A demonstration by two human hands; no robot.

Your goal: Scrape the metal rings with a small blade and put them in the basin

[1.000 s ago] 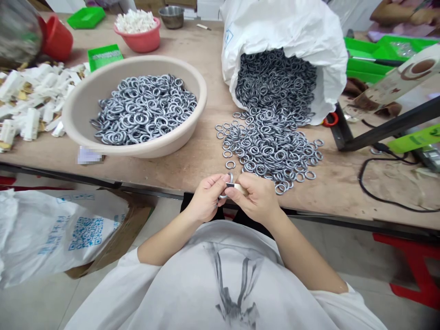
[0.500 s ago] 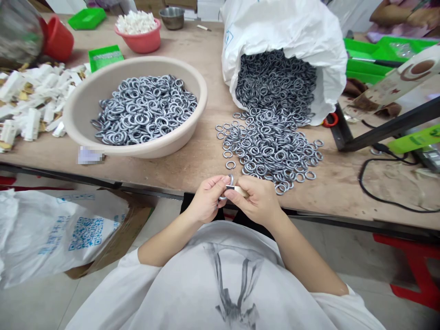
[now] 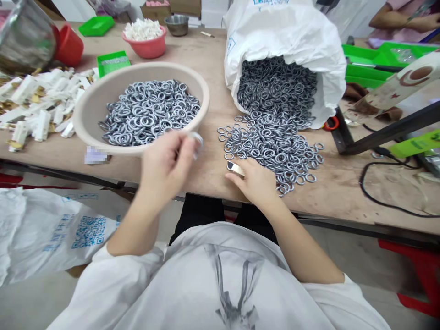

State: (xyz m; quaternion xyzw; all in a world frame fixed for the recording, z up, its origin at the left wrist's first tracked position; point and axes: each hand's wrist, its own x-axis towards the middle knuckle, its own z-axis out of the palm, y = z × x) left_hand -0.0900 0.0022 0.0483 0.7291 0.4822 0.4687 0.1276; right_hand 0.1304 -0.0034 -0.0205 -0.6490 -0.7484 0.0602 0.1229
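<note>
A: What does your right hand (image 3: 256,183) have?
B: Its grip is curled around a short cream-coloured tool (image 3: 237,169) with a dark end, at the near side of the counter (image 3: 206,183).
A: And your left hand (image 3: 163,165)?
B: Your grip there is narrow, thumb and fingers pinching a grey ring (image 3: 197,141). It's blurred, so I can't tell whether you have more than one.
A: Where is that ring?
B: By the near rim of your beige basin (image 3: 90,107), which holds more grey rings (image 3: 147,112); I can't tell whether it touches. Just beyond your right hand lies a loose ring pile (image 3: 275,146).
A: Farther from you?
B: A white sack (image 3: 285,32) on its side, mouth toward you, full of rings. Past your basin stands a red bowl (image 3: 147,49) heaped with white pieces (image 3: 143,30).
</note>
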